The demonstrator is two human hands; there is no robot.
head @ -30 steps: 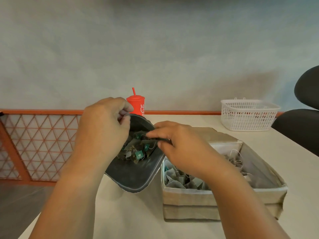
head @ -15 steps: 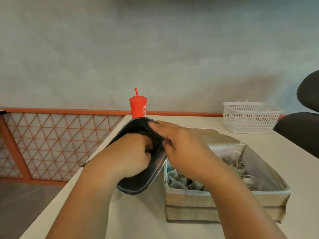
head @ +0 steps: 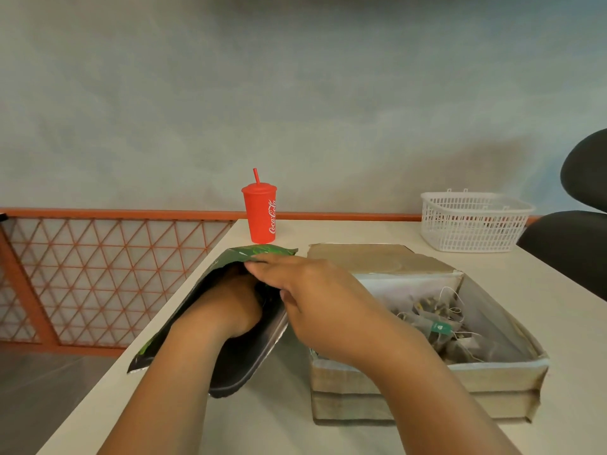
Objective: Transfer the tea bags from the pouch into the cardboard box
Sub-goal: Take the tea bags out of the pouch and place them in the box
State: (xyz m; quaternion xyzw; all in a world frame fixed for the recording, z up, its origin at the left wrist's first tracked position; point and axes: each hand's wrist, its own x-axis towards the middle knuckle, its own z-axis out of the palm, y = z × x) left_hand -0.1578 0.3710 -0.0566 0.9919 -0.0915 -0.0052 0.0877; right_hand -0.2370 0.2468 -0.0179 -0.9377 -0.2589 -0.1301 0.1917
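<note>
Reaching your left hand (head: pixel 226 307) inside the dark green foil pouch (head: pixel 249 353), fingers hidden, you are pinching its rim with your right hand (head: pixel 315 303), just left of the open brown cardboard box (head: pixel 427 385) holding tea bags (head: pixel 440 326).

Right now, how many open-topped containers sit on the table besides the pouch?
2: the cardboard box holding tea bags near the right hand, and the white basket at the far right. The red cup is lidded.

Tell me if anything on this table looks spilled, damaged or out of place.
Nothing looks spilled. The cardboard box is a bit rough: its front wall bows and its rim looks torn and uneven. The tea bags inside lie in a tangle of strings. The pouch lies tilted and open, left hand inside.
</note>
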